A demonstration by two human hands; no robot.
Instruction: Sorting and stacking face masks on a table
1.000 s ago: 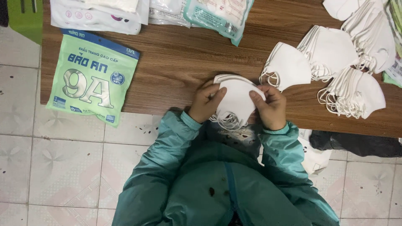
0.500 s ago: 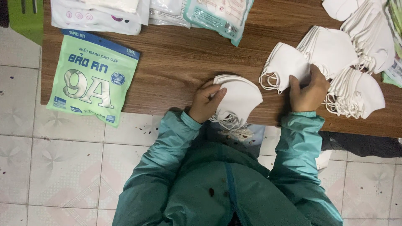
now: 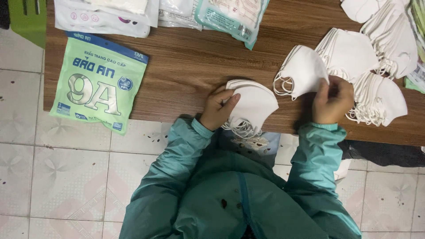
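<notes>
Since the earlier frame the right hand (image 3: pixel 333 101) has left the stack at centre and gone out to the right of the frame, where its fingers now pinch the edge of a single white mask (image 3: pixel 301 71) lying on the wooden table (image 3: pixel 190 66). At the bottom of the frame are the person's teal sleeves (image 3: pixel 177 177), above a tiled floor (image 3: pixel 66 177). Just past the near table edge, at centre, the left hand (image 3: pixel 218 109) rests on a stack of folded white masks (image 3: pixel 252 105), fingers curled over its left side and thumb pressed on top; the ear loops hang over the table edge. The pinched mask lies right of this stack, apart from it. Further right, near the right hand, sit two more piles of white masks (image 3: pixel 376 95), one behind the other. At the left of the frame a green printed pouch (image 3: pixel 98 82) overhangs the near table edge. Along the top of the frame lie several plastic packets (image 3: pixel 230 17), white and pale teal, and more loose masks fill the upper right corner.
</notes>
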